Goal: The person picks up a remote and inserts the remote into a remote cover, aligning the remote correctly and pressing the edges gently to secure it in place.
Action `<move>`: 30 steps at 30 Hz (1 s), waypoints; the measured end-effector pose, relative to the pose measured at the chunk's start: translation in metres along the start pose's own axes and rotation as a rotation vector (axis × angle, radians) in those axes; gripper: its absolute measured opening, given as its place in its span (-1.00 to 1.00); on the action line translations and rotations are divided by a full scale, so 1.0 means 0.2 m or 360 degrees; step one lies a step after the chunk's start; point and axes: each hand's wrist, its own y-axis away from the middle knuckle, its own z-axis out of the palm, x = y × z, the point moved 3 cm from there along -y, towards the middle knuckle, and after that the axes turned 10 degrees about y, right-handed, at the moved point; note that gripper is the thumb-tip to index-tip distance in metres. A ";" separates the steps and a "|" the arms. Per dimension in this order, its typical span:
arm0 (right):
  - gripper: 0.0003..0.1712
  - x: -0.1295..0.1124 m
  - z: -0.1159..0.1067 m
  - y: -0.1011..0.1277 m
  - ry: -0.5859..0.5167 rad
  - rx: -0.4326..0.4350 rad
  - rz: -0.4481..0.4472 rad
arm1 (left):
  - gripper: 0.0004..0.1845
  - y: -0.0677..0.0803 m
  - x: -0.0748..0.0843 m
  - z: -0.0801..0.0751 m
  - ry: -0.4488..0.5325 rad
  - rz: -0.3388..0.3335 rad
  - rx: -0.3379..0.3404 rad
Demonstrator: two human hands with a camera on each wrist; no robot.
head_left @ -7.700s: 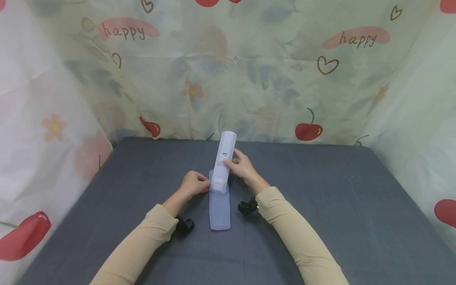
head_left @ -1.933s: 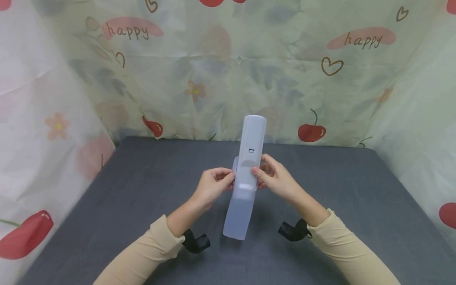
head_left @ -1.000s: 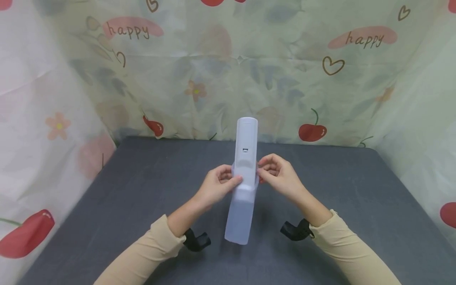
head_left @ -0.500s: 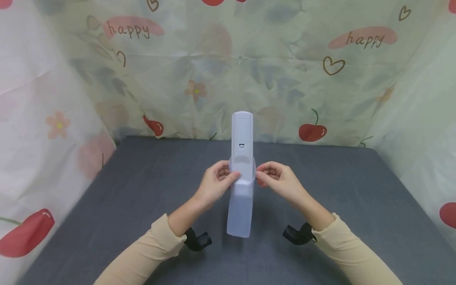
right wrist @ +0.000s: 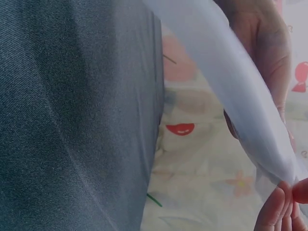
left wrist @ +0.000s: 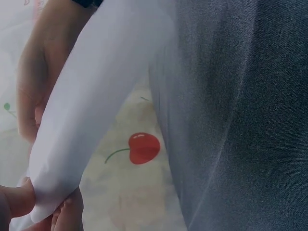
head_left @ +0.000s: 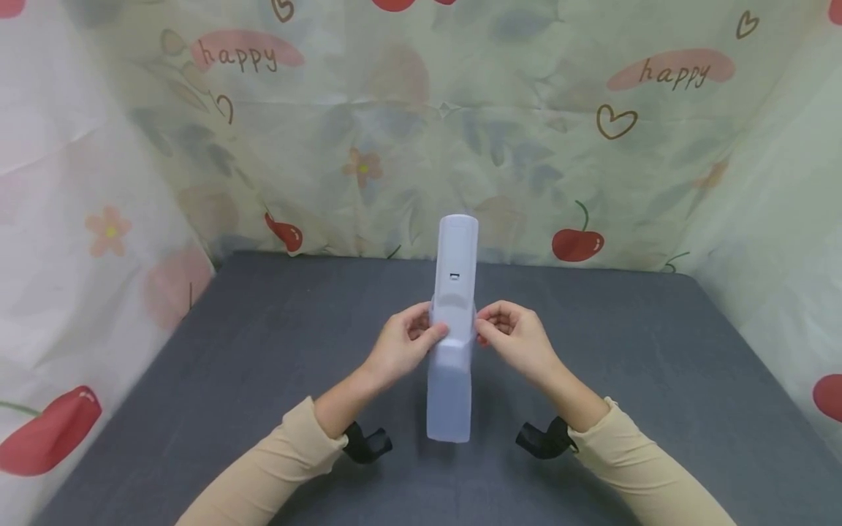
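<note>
Head: device [head_left: 455, 256] is between left hand [head_left: 397, 347] gripping it and right hand [head_left: 521, 337] pinching sleeve [head_left: 449, 409]

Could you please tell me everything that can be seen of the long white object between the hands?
The long white object is smooth and plastic-looking, with a rounded far end. Its face shows a small dark slot and, nearer the person, a shallow hollow. Its near part lies in or against a translucent cover that extends beyond it. It appears held clear of the dark tabletop. The left hand grips it, thumb on its face; the right hand pinches the cover's edge.
</note>
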 end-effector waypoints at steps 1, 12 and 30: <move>-0.85 0.00 0.00 0.00 -0.0006 0.0016 0.0001 | -0.57 0.00 0.00 0.00 -0.0016 0.0006 -0.0014; -0.87 -0.02 0.00 0.01 -0.0011 0.0164 -0.0010 | -0.55 0.01 0.02 0.02 -0.0117 0.0074 -0.0028; -0.69 0.02 0.03 0.00 -0.0182 -0.0082 -0.0074 | -0.58 0.01 -0.02 0.00 -0.0106 0.0098 0.0031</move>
